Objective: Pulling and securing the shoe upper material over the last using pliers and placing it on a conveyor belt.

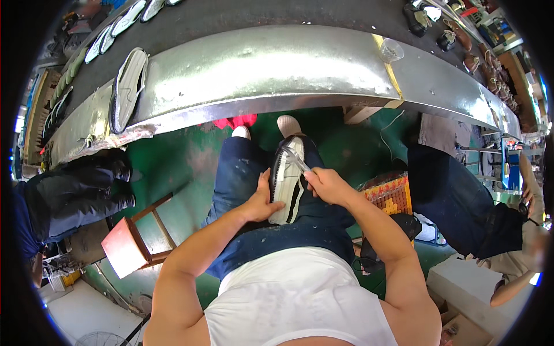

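A shoe (283, 183) with a pale sole face and a dark edge lies lengthwise over my lap, its dark toe end away from me. My left hand (264, 202) is wrapped round its left side near the end closest to me, thumb pressed on the pale surface. In my right hand (328, 184) is a silver metal hand tool (297, 161), gripped by its handle. Its curved head rests at the far half of the shoe; the exact kind of tool is too small to make out.
A metal-edged bench (259, 63) curves across in front, with another shoe (128, 91) on its left edge and a clear cup (392, 51) at right. Brown shoes (490, 63) line the far right. Other people stand left and right. A stool (130, 245) is at my left.
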Motion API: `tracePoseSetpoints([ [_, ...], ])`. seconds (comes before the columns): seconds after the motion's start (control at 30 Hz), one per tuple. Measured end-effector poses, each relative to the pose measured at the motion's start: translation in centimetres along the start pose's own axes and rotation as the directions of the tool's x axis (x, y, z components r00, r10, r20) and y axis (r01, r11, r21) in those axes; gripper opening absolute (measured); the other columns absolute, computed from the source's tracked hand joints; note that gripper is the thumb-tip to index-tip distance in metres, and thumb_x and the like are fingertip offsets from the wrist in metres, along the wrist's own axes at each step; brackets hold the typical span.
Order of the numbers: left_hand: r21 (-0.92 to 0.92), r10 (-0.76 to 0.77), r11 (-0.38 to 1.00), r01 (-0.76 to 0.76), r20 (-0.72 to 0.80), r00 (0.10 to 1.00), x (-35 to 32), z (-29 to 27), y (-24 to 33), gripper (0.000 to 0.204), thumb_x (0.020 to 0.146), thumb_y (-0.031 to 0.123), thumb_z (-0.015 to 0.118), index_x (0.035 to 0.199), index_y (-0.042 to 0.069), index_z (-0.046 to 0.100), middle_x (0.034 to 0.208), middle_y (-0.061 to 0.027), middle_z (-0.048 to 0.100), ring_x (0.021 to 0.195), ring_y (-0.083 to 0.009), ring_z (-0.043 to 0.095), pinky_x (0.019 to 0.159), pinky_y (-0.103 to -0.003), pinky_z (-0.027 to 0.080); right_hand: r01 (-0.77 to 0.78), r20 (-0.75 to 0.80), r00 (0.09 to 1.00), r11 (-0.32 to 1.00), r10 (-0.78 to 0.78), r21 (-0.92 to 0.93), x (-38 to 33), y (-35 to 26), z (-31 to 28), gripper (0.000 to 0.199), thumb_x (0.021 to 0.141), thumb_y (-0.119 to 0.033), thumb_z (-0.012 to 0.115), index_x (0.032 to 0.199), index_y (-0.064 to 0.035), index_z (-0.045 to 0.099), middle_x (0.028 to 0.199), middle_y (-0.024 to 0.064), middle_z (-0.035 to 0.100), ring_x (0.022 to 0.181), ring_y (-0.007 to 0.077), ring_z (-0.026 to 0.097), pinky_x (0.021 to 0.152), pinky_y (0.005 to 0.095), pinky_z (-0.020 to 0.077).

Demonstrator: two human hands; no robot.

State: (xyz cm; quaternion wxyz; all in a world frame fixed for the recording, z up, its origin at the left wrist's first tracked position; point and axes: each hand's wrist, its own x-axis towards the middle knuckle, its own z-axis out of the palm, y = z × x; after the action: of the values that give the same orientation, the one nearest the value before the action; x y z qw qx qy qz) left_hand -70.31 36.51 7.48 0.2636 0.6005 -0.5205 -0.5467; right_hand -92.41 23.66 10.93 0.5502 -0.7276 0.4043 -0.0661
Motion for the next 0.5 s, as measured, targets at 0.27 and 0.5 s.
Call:
tracePoseSetpoints([
  [0.27,-0.437,-0.316,0.854,0.281,-0.008,0.949,7.9,-3.9,3.5,0.056,0.096,0.044,0.061,0.123,-0.005,0.06,0.107,-0.0124,0.067,0.099,-0.0176,0.06,0.09,-0.032,0.048,-0.291,0.034,0.935,0.71,0.353,0.641,-3.0,4.5,0.9,0.053,0.105,-0.049,0.038,0.109,0.0,0.058,0.085,0.0064,0.065,0.065,0.0133,0.063,0.046,0.0221,0.0402],
  [0.5,-0.999,0.37,0.018,0.039,0.043,0.928,-0.8,-6.4,3.7,0.105,0.083,0.083,0.041,0.152,0.004,0.033,0.16,-0.015,0.026,0.146,-0.033,0.027,0.119,-0.051,0.019,-0.33,0.049,0.902,0.614,0.428,0.717,-4.0,5.9,0.0,0.054,0.104,-0.052,0.037,0.109,-0.0022,0.057,0.088,0.0064,0.064,0.068,0.0135,0.063,0.044,0.0206,0.035],
])
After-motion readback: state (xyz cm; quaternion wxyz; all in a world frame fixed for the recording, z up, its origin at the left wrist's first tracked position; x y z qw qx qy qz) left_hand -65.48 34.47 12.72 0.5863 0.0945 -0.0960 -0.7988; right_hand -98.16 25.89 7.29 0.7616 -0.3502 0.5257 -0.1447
